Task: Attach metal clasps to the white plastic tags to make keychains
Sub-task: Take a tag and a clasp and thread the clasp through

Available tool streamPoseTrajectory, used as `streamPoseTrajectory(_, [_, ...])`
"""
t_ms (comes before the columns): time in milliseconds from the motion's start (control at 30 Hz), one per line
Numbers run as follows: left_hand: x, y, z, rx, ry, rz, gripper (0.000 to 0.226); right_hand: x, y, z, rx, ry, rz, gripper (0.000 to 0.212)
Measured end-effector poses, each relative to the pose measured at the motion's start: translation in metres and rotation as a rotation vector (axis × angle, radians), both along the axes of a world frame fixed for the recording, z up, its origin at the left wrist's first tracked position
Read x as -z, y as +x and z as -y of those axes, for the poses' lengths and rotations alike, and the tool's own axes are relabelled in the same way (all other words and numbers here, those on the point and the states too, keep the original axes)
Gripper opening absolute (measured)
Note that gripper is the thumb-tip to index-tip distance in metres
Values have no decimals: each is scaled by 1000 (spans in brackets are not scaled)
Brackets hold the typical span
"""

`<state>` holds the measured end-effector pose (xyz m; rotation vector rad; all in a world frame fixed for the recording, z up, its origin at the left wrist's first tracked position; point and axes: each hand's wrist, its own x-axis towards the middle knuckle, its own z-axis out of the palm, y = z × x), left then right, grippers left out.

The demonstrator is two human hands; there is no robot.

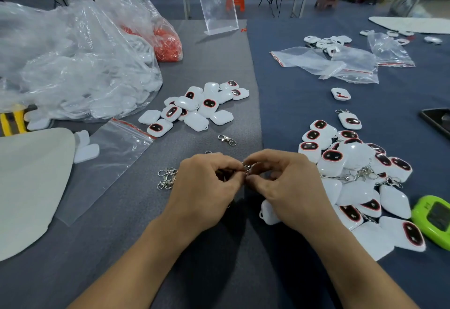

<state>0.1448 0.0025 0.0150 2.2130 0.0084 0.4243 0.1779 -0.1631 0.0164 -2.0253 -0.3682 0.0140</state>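
Note:
My left hand (207, 184) and my right hand (287, 187) meet at the table's middle, fingertips pinching one metal clasp (247, 168) between them. A white plastic tag (267, 212) shows under my right palm; whether that hand holds it I cannot tell. Several loose clasps (166, 178) lie left of my left hand, and one more clasp (227, 139) lies farther back. A pile of white tags without clasps (194, 106) sits behind. To the right lies a heap of tags with clasps on them (360, 177).
Big clear bags of white tags (73, 65) and a bag of red rings (168, 41) fill the far left. An empty zip bag (109, 160) and a grey sheet (26, 187) lie left. A green device (435, 218) and a phone (438, 121) sit right.

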Motion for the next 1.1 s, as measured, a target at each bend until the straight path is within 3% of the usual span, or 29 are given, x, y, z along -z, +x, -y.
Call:
streamPoseTrajectory(167, [-1, 1, -2, -2, -69, -13, 16, 1, 1, -7, 59, 28, 57, 32])
streamPoseTrajectory(367, [0, 4, -10, 61, -210, -84, 19, 2, 3, -9, 32, 116, -52, 31])
streamPoseTrajectory(467, [-1, 5, -10, 87, -278, -117, 9, 2, 2, -8, 55, 82, 52, 28])
streamPoseTrajectory(633, [-2, 9, -12, 128, -360, -181, 12, 2, -4, -8, 64, 70, 215, 21])
streamPoseTrajectory(1100, [-12, 9, -18, 276, -470, -333, 16, -8, -12, -2, -22, 1, 312, 15])
